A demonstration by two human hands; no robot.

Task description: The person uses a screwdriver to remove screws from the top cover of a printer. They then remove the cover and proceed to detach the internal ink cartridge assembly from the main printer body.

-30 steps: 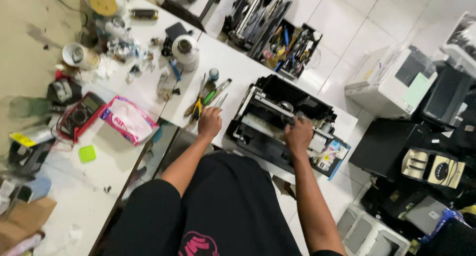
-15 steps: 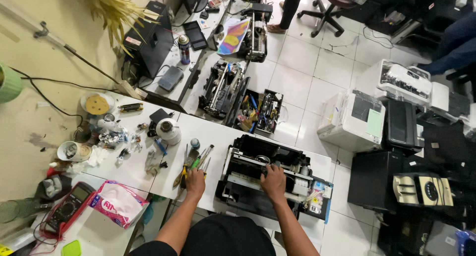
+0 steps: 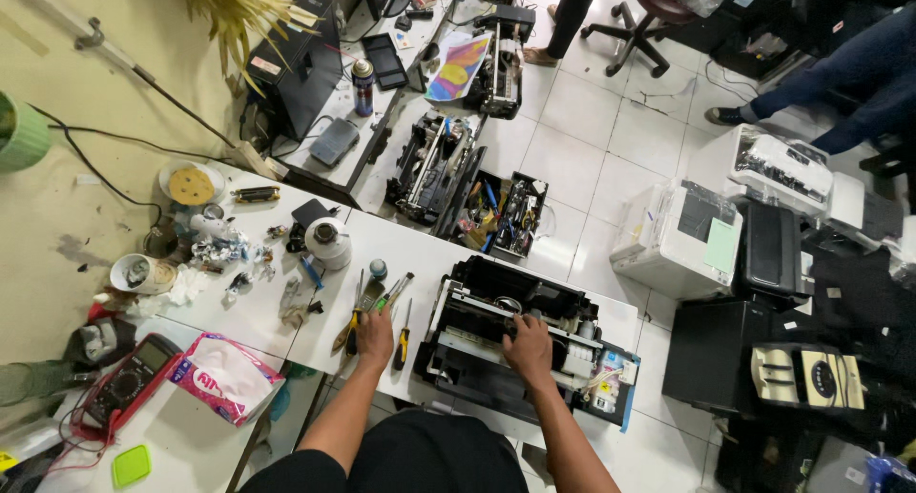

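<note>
- Head view: the scene is seen from high above, with both forearms stretched forward from the bottom edge onto a white worktop (image 3: 458, 254).
- The left hand (image 3: 374, 329) is laid, fingers curled, over the handles of a small cluster of hand tools (image 3: 367, 302); whether one of them is truly gripped cannot be told, as the palm hides the contact.
- A yellow-and-black screwdriver (image 3: 403, 340) lies just to the right of that hand, apart from it, probably kept within easy reach between the two hands.
- The right hand (image 3: 528, 345) is pressed down inside an opened black printer (image 3: 520, 345), fingers bent onto its inner parts; what is touched is hidden under the hand, and a closed grip cannot be confirmed.
- The printer sits at the near edge of the worktop, directly ahead of the body, with its cover off so that the mechanism is exposed from above.
- Ink tanks (image 3: 611, 378) hang at its side, just right of the right hand.
- A white tape roll (image 3: 327, 240) and a small bottle (image 3: 379, 269) stand beyond the left hand.
- Far to the left of the left hand, a multimeter (image 3: 129, 388) and a pink-printed bag (image 3: 224, 377) lie near the worktop's edge.
- Beyond both hands, a second stripped printer (image 3: 429, 164) and a tray of parts (image 3: 501, 211) are seen; their small contents are too fine to make out.
- Other people's legs are cut off at the upper edge.
</note>
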